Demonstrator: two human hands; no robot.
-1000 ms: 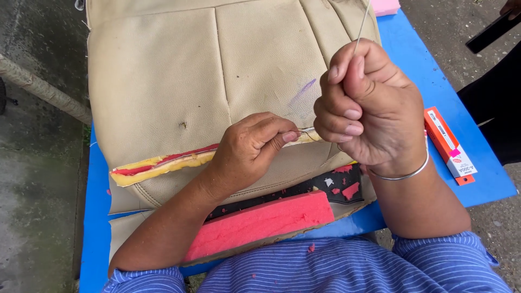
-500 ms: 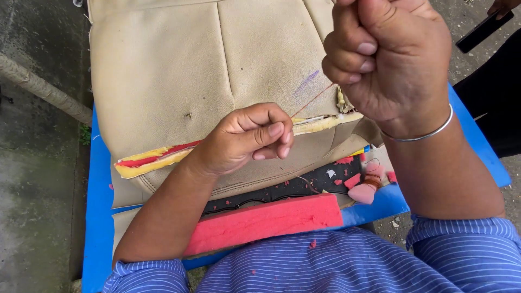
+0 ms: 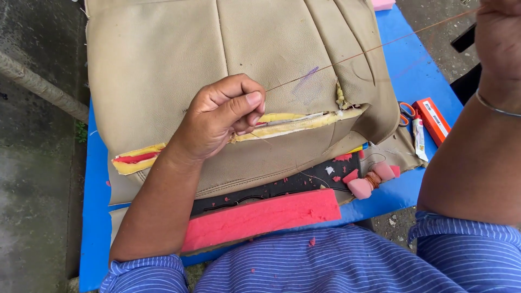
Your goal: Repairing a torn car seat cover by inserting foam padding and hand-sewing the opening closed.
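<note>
In the head view, the left hand (image 3: pixel 220 122) lay at the centre of the frame on a beige seat cover (image 3: pixel 179 59), its thumb and fingers (image 3: pixel 251 100) pressed together, pinching the cover at a split seam (image 3: pixel 296 122) where yellow foam showed. A thin thread (image 3: pixel 369 50) ran taut from that pinch up to the upper right corner. There the right hand (image 3: pixel 502 27) was mostly cut off by the frame's edge, so whether its fingers gripped the thread could not be told; only the wrist with a silver bangle (image 3: pixel 496 108) and the forearm showed. The cover covered most of a blue table (image 3: pixel 418 70), whose far and left edges lay out of view. A pink foam strip (image 3: pixel 260 217) lay along the lower edge, partly hidden by the blue striped shirt. At right, small scissors (image 3: pixel 406 112) were half tucked under the cover's fold, beside an orange box (image 3: pixel 432 119) and a small tube (image 3: pixel 419 140).
</note>
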